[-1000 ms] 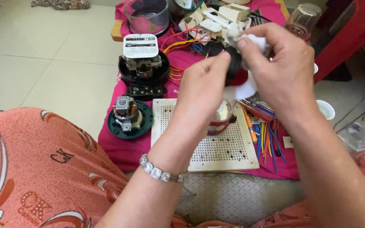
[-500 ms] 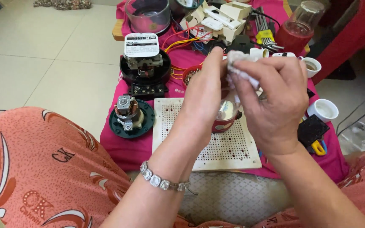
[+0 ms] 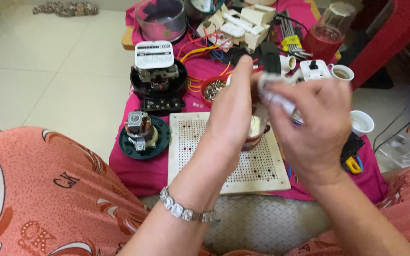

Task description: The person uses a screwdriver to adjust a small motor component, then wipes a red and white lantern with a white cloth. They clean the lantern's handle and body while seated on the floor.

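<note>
— What did the hands have between them?

— A small white piece (image 3: 275, 95), blurred, held above the pegboard (image 3: 224, 156). The right hand (image 3: 316, 125) was closed on it, fingers curled over its near end. The left hand (image 3: 233, 111) met it from the other side with pinched fingertips; whether they gripped it or only touched could not be told.

— And what lay under them?

— A red cup (image 3: 254, 135) stood on the pegboard, mostly hidden by both hands. The pegboard's near edge reached the front edge of the pink cloth (image 3: 138, 173), and its left half lay bare.

— How much room was there to the sides?

— To the left, a motor on a green base (image 3: 142, 135) sat just beside the pegboard's left edge, with a black meter (image 3: 160, 76) behind it. Beyond the cloth's left edge lay open tiled floor (image 3: 48, 80). To the right it was tighter: a white cup (image 3: 360, 122) and a yellow-handled tool (image 3: 353, 164) lay near the right wrist. The far end was crowded with white switch boxes (image 3: 243, 23) and loose wires (image 3: 200, 50).
</note>
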